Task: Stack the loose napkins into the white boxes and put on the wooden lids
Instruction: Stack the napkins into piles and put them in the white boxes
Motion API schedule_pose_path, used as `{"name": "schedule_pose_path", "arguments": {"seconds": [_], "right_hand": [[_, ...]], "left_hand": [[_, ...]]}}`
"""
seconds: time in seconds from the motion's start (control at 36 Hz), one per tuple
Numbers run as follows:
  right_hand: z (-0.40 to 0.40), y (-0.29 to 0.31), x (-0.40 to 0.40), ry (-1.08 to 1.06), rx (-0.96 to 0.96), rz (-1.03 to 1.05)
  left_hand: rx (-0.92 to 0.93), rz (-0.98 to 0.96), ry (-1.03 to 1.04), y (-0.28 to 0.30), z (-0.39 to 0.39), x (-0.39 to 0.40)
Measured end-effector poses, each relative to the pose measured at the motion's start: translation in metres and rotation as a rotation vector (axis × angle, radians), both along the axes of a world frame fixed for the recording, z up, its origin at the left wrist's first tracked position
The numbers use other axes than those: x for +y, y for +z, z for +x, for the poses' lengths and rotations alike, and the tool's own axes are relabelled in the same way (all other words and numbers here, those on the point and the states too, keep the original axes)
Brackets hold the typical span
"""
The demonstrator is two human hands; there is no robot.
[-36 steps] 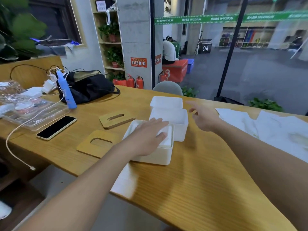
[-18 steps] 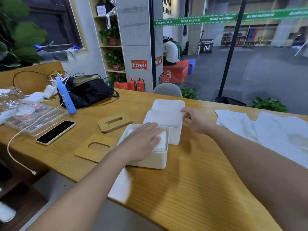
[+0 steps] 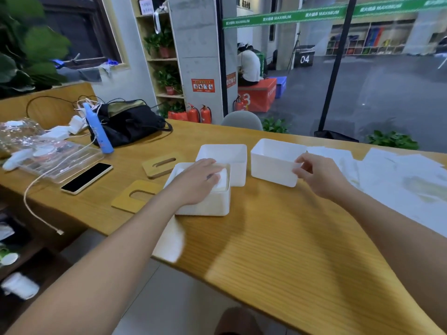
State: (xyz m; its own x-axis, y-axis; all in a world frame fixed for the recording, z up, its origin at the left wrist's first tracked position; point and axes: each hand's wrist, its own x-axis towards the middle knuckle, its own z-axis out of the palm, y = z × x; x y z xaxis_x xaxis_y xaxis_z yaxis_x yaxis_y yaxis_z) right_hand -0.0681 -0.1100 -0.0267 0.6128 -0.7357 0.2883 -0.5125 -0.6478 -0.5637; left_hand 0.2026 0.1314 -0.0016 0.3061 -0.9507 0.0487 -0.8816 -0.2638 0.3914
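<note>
green banner (image 3: pixel 300 16) across the glass: "MAXIMUM", repeated, beside unreadable characters | dark box (image 3: pixel 303 58) on floor outside: "04" | orange block (image 3: pixel 257 94): large "3" | red notice (image 3: pixel 203 85) on concrete pillar: print too small to read

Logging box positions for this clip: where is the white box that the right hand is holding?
In the head view it sits right of centre on the wooden table: the empty white box pinched by the right hand, between the middle box and the loose napkins.
</note>
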Motion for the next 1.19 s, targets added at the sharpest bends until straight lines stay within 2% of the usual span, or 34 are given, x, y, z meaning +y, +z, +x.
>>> {"name": "schedule_pose_path", "arguments": {"seconds": [0.31,0.53,0.75,0.92,1.03,1.19], "right_hand": [[-0.087,-0.012,0.078,0.103,-0.061,-0.026],[-0.056,-0.026,0.093,0.178,-0.050,-0.075],[-0.005,-0.032,0.101,0.139,-0.104,-0.119],[0.012,-0.037,0.109,0.153,-0.095,-0.080],[0.005,-0.039,0.110,0.153,-0.123,-0.017],[-0.017,-0.030,0.103,0.092,-0.216,0.073]], "left_hand": [[-0.078,-0.015,0.047,-0.006,0.035,-0.076],[-0.018,-0.077,0.080,0.003,0.029,-0.142],[0.030,-0.047,0.057,0.011,0.038,-0.177],[-0.085,-0.069,0.016,0.014,0.031,-0.176],[-0.104,-0.125,0.006,0.016,0.026,-0.172],[0.035,-0.321,-0.062,0.017,-0.008,-0.161]]}}
